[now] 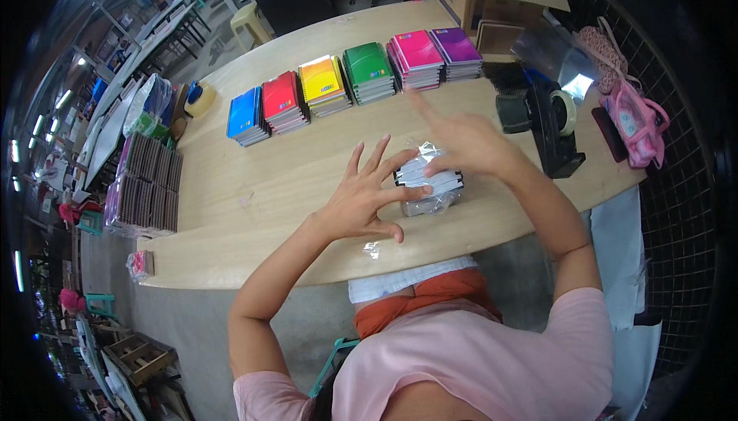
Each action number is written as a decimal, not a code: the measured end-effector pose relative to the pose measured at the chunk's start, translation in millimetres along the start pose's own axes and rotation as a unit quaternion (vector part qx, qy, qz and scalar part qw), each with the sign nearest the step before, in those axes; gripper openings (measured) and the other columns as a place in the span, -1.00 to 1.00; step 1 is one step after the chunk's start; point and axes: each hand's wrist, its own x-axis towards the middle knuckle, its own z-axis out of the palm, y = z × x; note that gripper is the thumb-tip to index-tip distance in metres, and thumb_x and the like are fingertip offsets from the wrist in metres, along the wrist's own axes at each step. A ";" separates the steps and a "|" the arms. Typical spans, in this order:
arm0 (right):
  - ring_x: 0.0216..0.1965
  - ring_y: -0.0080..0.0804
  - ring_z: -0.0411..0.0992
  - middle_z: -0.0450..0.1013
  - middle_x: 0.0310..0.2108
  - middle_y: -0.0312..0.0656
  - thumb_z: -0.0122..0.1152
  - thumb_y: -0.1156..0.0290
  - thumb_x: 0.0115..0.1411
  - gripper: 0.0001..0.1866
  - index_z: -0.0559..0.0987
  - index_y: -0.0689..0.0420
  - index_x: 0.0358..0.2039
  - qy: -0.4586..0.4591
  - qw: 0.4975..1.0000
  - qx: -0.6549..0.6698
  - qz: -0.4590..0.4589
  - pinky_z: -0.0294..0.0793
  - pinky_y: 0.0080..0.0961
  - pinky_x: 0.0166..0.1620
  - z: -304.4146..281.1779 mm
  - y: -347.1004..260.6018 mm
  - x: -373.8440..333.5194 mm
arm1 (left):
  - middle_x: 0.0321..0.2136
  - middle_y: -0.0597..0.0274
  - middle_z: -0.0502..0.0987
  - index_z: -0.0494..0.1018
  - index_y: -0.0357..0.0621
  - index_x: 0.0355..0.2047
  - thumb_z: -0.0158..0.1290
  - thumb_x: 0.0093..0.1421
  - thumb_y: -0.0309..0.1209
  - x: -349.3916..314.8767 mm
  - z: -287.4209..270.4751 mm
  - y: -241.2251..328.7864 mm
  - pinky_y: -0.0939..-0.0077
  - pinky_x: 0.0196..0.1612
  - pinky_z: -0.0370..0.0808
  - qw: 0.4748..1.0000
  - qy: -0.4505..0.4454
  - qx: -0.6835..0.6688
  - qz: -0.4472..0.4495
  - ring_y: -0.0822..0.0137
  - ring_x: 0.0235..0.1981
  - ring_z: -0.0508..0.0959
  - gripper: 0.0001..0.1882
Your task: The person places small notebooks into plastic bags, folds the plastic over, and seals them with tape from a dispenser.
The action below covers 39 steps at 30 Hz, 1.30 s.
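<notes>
A bundle of small notebooks in clear plastic wrap (442, 185) lies on the table in front of me, page edges and black binding showing through the film. My left hand (361, 196) is spread at the bundle's left side, a finger reaching over its top. Over its upper right is my right hand (473, 146), slightly blurred, with the index finger stretched toward the far side and the thumb near the wrap. Neither hand grips anything. Beyond stand stacks of spiral notebooks: blue (246, 113), red (283, 100), yellow (324, 83), green (370, 71), pink (417, 58) and purple (457, 52).
A black tape dispenser (555, 133) stands at the right, near a pink pouch (636, 125). Wrapped notebook packs (146, 186) are piled at the left edge, a tape roll (200, 99) behind them. A plastic scrap (372, 249) lies near the front edge. A cardboard box (492, 6) is at the back.
</notes>
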 end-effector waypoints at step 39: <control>0.30 -0.09 0.12 0.21 0.19 -0.02 0.57 0.16 -0.14 -0.46 0.60 0.15 -0.17 0.423 0.792 0.423 -0.124 0.05 0.03 0.32 35.7 -2.6 -74.0 | -0.47 0.23 0.57 0.55 -0.29 -0.34 0.15 0.21 -0.55 85.7 -29.4 5.9 0.56 -0.32 0.57 0.833 0.236 -0.435 -0.245 0.46 -0.44 0.58 -0.95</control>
